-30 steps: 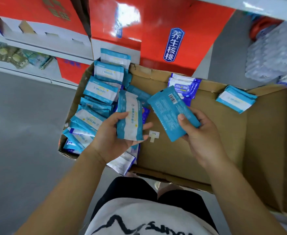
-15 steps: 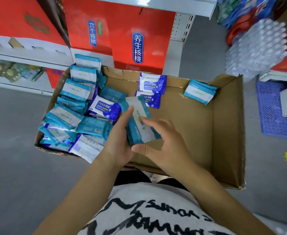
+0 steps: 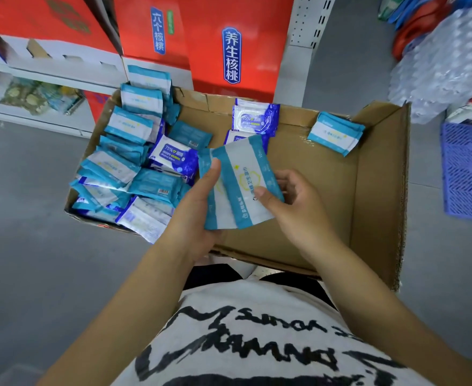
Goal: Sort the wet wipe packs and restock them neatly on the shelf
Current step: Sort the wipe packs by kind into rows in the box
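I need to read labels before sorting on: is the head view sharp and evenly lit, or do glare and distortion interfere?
Head view: the teal packs held by the left hand and right hand are sharp, print readable, no glare. Head view: light is soft, faint shadows in the cardboard box. Head view: the shrink-wrapped bottles upper right wash out; wide-angle bending tilts the shelf upright.
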Demonstrator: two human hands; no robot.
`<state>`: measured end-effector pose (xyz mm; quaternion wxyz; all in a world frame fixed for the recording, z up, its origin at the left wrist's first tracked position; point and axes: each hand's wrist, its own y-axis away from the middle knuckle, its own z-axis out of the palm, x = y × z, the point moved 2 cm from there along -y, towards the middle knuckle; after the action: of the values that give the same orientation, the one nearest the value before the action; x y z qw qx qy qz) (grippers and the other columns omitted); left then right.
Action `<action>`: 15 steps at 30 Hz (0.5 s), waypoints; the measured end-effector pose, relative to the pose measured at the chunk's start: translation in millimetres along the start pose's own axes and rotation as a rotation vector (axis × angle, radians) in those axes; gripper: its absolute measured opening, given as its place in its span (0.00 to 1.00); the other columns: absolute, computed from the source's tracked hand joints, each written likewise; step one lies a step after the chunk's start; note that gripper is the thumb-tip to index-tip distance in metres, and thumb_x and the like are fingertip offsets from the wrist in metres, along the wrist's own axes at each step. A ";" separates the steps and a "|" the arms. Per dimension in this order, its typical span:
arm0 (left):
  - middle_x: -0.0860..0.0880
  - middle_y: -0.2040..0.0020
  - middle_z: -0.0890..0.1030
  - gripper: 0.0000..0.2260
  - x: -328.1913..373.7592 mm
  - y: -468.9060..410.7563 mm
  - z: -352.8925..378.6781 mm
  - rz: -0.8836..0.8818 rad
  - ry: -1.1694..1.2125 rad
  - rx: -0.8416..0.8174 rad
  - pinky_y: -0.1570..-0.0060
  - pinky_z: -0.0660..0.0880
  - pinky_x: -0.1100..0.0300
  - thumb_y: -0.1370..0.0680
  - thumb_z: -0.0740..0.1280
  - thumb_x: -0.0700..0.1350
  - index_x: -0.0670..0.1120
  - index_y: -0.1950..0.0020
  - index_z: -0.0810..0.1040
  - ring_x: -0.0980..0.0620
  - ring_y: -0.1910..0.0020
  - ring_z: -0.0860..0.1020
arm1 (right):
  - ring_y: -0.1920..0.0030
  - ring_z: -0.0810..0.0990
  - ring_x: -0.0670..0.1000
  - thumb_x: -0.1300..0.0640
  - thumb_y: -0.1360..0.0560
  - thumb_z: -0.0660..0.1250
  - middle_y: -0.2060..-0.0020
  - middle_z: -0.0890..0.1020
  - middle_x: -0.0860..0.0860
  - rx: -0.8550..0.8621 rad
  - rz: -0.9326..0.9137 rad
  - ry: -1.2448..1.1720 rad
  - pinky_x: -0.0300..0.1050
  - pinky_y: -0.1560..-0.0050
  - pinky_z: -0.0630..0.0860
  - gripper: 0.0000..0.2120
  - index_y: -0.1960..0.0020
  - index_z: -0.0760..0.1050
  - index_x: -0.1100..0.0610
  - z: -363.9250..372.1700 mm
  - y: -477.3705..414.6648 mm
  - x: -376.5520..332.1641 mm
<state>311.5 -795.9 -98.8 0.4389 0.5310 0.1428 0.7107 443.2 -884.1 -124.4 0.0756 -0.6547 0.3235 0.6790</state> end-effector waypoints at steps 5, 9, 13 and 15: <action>0.49 0.44 0.87 0.10 24.0 3.7 -49.6 0.061 -0.123 0.065 0.48 0.83 0.51 0.19 0.68 0.53 0.53 0.40 0.82 0.48 0.45 0.86 | 0.48 0.85 0.50 0.61 0.25 0.73 0.48 0.86 0.48 -0.271 0.033 0.040 0.47 0.44 0.81 0.14 0.41 0.80 0.51 0.9 -8.8 -6.0; 0.47 0.42 0.86 0.22 42.3 4.1 -85.5 -0.007 -0.428 -0.050 0.41 0.80 0.47 0.27 0.73 0.53 0.49 0.34 0.79 0.45 0.42 0.85 | 0.45 0.84 0.47 0.66 0.27 0.74 0.47 0.86 0.48 -0.502 0.123 0.135 0.41 0.42 0.80 0.19 0.38 0.81 0.53 23.2 -20.6 -12.2; 0.48 0.43 0.87 0.22 57.8 5.6 -113.8 -0.083 -0.547 -0.117 0.41 0.80 0.48 0.28 0.73 0.55 0.50 0.36 0.81 0.46 0.43 0.85 | 0.54 0.85 0.46 0.68 0.32 0.78 0.50 0.86 0.53 -0.366 0.088 0.095 0.39 0.53 0.82 0.27 0.36 0.77 0.57 68.5 -33.9 -20.5; 0.48 0.44 0.87 0.18 65.2 4.3 -127.9 -0.119 -0.561 -0.125 0.41 0.80 0.49 0.26 0.73 0.52 0.51 0.37 0.81 0.46 0.44 0.85 | 0.57 0.85 0.48 0.66 0.35 0.81 0.53 0.87 0.52 -0.271 0.056 0.085 0.42 0.57 0.82 0.28 0.39 0.75 0.57 93.6 -41.1 -21.0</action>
<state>193.6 -714.2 -105.4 0.5339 0.6695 0.0028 0.5164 388.9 -795.0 -124.9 -0.0461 -0.6778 0.2498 0.6900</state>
